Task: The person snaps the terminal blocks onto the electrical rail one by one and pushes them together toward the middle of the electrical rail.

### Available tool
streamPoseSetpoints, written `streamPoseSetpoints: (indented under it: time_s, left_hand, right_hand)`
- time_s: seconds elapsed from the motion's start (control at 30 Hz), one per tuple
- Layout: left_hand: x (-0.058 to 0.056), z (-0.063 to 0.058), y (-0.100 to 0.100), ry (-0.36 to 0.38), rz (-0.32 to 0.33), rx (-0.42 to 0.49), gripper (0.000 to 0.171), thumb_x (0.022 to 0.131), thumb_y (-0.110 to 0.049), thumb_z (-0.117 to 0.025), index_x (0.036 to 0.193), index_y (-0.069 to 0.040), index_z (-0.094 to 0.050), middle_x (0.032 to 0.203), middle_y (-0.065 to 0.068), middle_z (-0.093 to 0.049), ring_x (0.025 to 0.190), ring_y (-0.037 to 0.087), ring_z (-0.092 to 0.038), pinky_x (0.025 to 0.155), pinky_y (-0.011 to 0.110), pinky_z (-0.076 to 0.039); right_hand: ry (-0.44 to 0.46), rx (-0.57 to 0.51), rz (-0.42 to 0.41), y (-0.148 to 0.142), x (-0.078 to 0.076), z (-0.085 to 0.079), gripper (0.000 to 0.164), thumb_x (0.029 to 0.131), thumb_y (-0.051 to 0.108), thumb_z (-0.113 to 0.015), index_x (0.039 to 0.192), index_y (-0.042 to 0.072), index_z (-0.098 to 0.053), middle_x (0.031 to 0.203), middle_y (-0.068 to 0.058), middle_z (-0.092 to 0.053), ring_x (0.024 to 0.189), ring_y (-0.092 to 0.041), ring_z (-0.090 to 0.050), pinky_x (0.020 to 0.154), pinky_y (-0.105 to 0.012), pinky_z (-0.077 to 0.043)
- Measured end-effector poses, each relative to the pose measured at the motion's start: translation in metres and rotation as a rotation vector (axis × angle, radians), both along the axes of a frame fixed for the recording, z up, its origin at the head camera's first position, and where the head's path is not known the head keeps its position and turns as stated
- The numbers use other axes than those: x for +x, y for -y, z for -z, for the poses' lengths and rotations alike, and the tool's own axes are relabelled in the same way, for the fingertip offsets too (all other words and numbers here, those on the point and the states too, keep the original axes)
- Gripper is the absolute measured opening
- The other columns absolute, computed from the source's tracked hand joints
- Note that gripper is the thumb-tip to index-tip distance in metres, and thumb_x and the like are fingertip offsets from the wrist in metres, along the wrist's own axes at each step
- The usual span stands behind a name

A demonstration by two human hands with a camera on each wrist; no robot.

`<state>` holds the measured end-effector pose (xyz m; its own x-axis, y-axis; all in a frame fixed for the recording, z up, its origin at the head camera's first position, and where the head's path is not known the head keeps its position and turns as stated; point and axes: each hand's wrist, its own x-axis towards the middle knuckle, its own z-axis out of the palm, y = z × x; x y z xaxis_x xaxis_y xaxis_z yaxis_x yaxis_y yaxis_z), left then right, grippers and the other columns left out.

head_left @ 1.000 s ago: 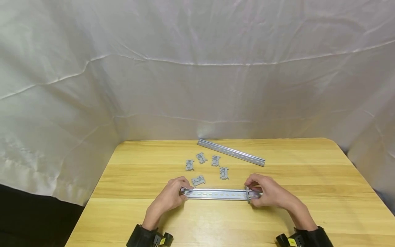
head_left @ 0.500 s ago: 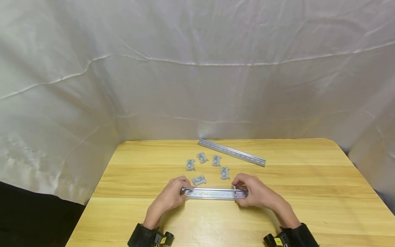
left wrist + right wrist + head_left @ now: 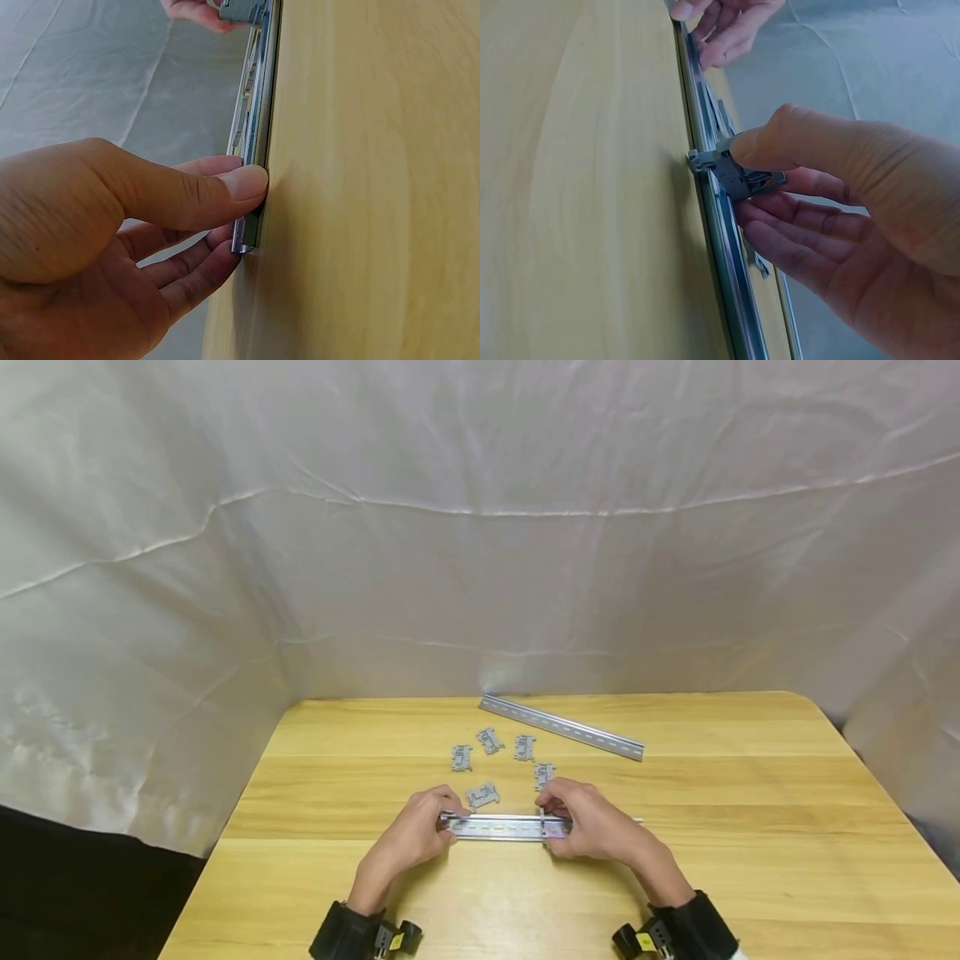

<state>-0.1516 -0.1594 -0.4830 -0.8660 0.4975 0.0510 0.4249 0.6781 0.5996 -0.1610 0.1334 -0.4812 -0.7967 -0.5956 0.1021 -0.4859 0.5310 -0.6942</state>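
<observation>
A slotted metal DIN rail (image 3: 495,828) lies crosswise near the front of the table. My left hand (image 3: 422,827) grips its left end, the thumb on the near edge and fingers on the far edge, as the left wrist view shows. On the rail, right of its middle, sits a grey terminal block (image 3: 739,171), standing across both edges. My right hand (image 3: 588,823) pinches this block between thumb and fingers. In the head view the hand covers part of the rail's right portion.
Several loose grey terminal blocks (image 3: 482,795) lie flat on the wooden table (image 3: 337,793) beyond the rail. One block (image 3: 543,774) is close to the right hand's fingertips. A second DIN rail (image 3: 562,727) lies slanted at the back. A pale curtain (image 3: 480,593) hangs behind.
My right hand has slid the terminal block leftward along the rail, from near the right end toward the middle. My left hand has stayed on the left end.
</observation>
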Motion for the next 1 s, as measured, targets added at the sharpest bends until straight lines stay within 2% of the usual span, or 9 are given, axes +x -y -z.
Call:
streamPoseSetpoints:
  time_s: [0.6,1.0]
  left_hand:
    - [-0.001,0.001,0.000,-0.020,-0.010,-0.005,0.037,0.074,0.011,-0.069,0.108,-0.001,-0.075,0.104,0.006,-0.065,0.088,0.022,-0.063,0.074,0.026,-0.058]
    - [-0.001,0.003,0.000,-0.011,-0.015,-0.008,0.036,0.074,0.012,-0.070,0.107,0.000,-0.075,0.103,0.007,-0.065,0.089,0.022,-0.063,0.074,0.027,-0.058]
  right_hand:
    - [0.033,-0.042,-0.004,0.016,-0.003,0.004,0.042,0.070,0.008,-0.078,0.108,0.001,-0.061,0.107,-0.011,-0.065,0.100,-0.024,-0.064,0.087,-0.040,-0.056]
    - [0.012,-0.036,-0.002,0.015,-0.001,0.006,0.046,0.072,0.010,-0.079,0.113,0.000,-0.060,0.109,-0.012,-0.065,0.099,-0.025,-0.063,0.086,-0.041,-0.056]
